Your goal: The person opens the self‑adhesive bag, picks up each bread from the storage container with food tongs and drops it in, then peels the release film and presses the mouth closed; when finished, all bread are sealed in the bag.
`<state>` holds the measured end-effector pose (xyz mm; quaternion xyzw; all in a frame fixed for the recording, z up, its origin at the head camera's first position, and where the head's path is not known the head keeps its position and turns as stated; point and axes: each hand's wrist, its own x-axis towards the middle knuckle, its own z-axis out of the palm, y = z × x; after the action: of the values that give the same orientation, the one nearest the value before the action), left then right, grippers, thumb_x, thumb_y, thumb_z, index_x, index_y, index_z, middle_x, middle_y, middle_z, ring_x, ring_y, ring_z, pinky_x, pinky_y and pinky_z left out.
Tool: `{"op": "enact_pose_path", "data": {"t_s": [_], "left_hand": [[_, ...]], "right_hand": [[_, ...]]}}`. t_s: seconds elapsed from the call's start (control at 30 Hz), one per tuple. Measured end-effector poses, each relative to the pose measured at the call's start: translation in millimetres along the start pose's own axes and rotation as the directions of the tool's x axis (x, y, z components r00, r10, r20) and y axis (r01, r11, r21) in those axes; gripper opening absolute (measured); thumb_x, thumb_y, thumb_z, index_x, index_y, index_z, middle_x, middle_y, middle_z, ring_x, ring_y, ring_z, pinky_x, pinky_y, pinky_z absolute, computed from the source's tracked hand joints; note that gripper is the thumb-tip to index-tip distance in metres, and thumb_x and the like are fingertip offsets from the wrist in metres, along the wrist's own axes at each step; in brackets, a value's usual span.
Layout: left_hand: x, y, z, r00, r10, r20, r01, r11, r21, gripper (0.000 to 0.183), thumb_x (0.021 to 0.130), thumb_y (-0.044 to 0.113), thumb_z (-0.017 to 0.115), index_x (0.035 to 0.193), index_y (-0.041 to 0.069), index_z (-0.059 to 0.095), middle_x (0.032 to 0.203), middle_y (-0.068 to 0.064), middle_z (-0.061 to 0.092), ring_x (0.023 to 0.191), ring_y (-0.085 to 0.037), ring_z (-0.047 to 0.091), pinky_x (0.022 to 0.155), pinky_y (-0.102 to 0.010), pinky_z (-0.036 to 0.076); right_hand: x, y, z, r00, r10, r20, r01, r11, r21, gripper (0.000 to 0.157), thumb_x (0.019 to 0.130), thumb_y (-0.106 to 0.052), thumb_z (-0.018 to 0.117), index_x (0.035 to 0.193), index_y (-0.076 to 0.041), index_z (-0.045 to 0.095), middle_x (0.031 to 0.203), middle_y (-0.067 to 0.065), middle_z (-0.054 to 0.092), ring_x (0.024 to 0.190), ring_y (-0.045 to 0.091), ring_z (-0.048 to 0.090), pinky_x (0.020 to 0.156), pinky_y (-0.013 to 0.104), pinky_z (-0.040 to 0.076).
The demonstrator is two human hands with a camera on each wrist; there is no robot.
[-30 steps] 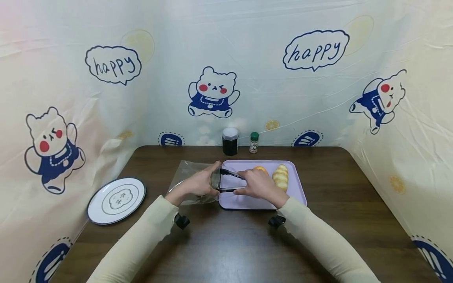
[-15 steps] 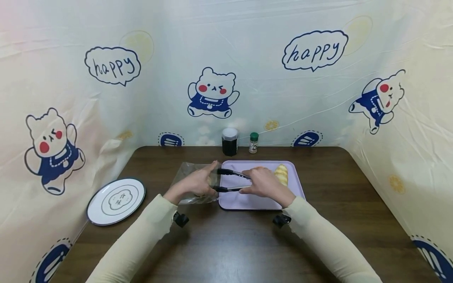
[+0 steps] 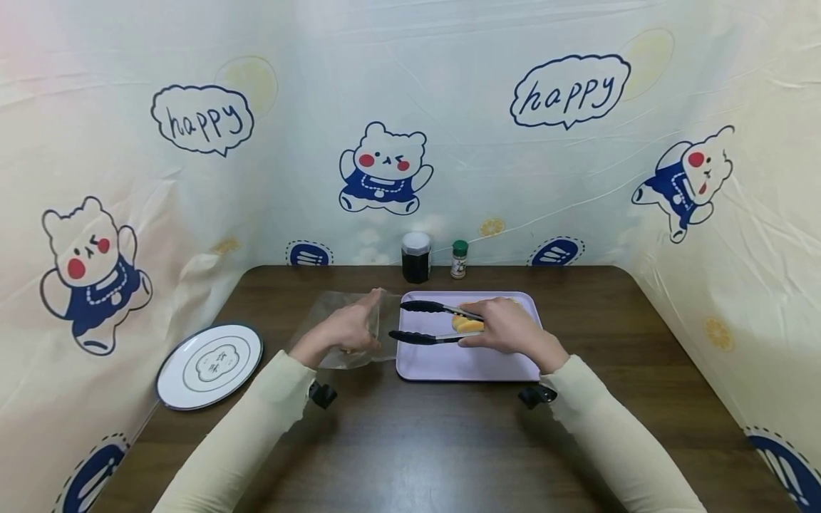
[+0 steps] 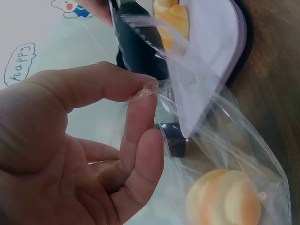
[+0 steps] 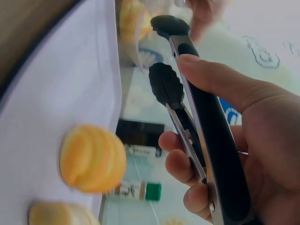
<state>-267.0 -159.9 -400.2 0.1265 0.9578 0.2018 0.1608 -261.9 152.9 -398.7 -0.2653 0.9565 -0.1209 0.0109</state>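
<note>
My left hand (image 3: 340, 332) pinches the rim of a clear plastic bag (image 4: 253, 145) between thumb and forefinger. Inside the bag, a yellow bread roll (image 4: 224, 199) shows in the left wrist view. My right hand (image 3: 509, 328) grips black-and-silver tongs (image 3: 420, 338) over the lilac tray (image 3: 442, 365). The tongs' black tips stand apart, with nothing between them, and point toward the bag. On the tray lie a golden bread roll (image 5: 93, 158) and a paler bread (image 5: 61, 215), both partly hidden by my right hand in the head view.
A white plate with a dark rim (image 3: 210, 366) lies on the left of the brown table (image 3: 423, 442). Behind the tray stand a dark jar with a white lid (image 3: 416, 258) and a small green-capped shaker (image 3: 459, 259). A printed cloth (image 3: 487, 171) hangs around the table.
My right hand has drawn the tongs rightward, out of the bag's mouth, and their tips have spread apart. My left hand has shifted slightly left, still holding the bag.
</note>
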Motion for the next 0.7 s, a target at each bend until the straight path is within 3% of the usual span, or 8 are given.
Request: {"op": "enact_pose_path", "data": {"t_s": [0.1, 0.2, 0.33, 0.43, 0.57, 0.7], "left_hand": [[0.0, -0.4, 0.1, 1.000, -0.008, -0.003, 0.008, 1.000, 0.007, 0.115, 0.078, 0.018, 0.082, 0.162, 0.018, 0.003, 0.170, -0.005, 0.005, 0.139, -0.031, 0.044, 0.103, -0.047, 0.047], [0.3, 0.5, 0.8, 1.000, -0.005, -0.012, 0.005, 1.000, 0.000, 0.115, 0.078, 0.019, 0.082, 0.162, 0.018, 0.004, 0.170, -0.005, 0.005, 0.134, -0.030, 0.048, 0.100, -0.045, 0.048], [1.4, 2.5, 1.9, 1.000, -0.001, -0.031, 0.001, 1.000, -0.022, 0.112, 0.079, 0.018, 0.081, 0.162, 0.016, 0.006, 0.170, -0.006, 0.006, 0.142, -0.033, 0.043, 0.108, -0.049, 0.045], [1.8, 3.1, 1.9, 0.999, 0.010, -0.041, -0.011, 1.000, -0.029, 0.111, 0.079, 0.017, 0.081, 0.162, 0.016, 0.008, 0.170, -0.008, 0.007, 0.146, -0.035, 0.037, 0.111, -0.051, 0.043], [1.9, 2.1, 1.9, 0.998, 0.026, -0.048, -0.028, 0.999, -0.021, 0.111, 0.078, 0.017, 0.081, 0.162, 0.015, 0.009, 0.170, -0.008, 0.008, 0.143, -0.034, 0.042, 0.105, -0.049, 0.047], [2.8, 1.9, 2.4, 0.998, 0.037, -0.048, -0.038, 0.999, -0.023, 0.111, 0.078, 0.017, 0.081, 0.162, 0.015, 0.010, 0.169, -0.008, 0.007, 0.145, -0.037, 0.038, 0.110, -0.053, 0.043]], "right_hand": [[-5, 12, -4.6, 1.000, 0.013, -0.011, -0.014, 1.000, -0.010, 0.071, 0.079, -0.055, 0.078, 0.136, -0.015, 0.063, 0.127, 0.008, 0.070, 0.091, 0.018, 0.062, 0.086, 0.042, 0.054], [-11, 23, -8.4, 0.999, 0.012, -0.030, -0.012, 1.000, -0.011, 0.071, 0.079, -0.055, 0.079, 0.134, -0.013, 0.065, 0.130, 0.010, 0.069, 0.106, 0.025, 0.067, 0.095, 0.049, 0.054], [-17, 37, -11.0, 0.999, 0.035, -0.025, -0.035, 0.999, 0.009, 0.072, 0.078, -0.053, 0.080, 0.134, -0.011, 0.064, 0.133, 0.012, 0.066, 0.118, 0.033, 0.065, 0.097, 0.053, 0.053], [-22, 47, -12.5, 0.998, 0.058, -0.014, -0.058, 0.998, -0.002, 0.072, 0.078, -0.054, 0.079, 0.135, -0.011, 0.064, 0.133, 0.013, 0.067, 0.112, 0.031, 0.067, 0.094, 0.052, 0.054], [-29, 59, -16.6, 0.997, 0.081, -0.009, -0.081, 0.997, -0.021, 0.072, 0.078, -0.053, 0.079, 0.134, -0.010, 0.065, 0.129, 0.015, 0.069, 0.103, 0.027, 0.068, 0.088, 0.050, 0.055], [-35, 71, -19.4, 0.994, 0.112, -0.008, -0.112, 0.993, -0.041, 0.072, 0.078, -0.053, 0.080, 0.133, -0.008, 0.065, 0.126, 0.017, 0.070, 0.101, 0.027, 0.067, 0.088, 0.051, 0.055]]}}
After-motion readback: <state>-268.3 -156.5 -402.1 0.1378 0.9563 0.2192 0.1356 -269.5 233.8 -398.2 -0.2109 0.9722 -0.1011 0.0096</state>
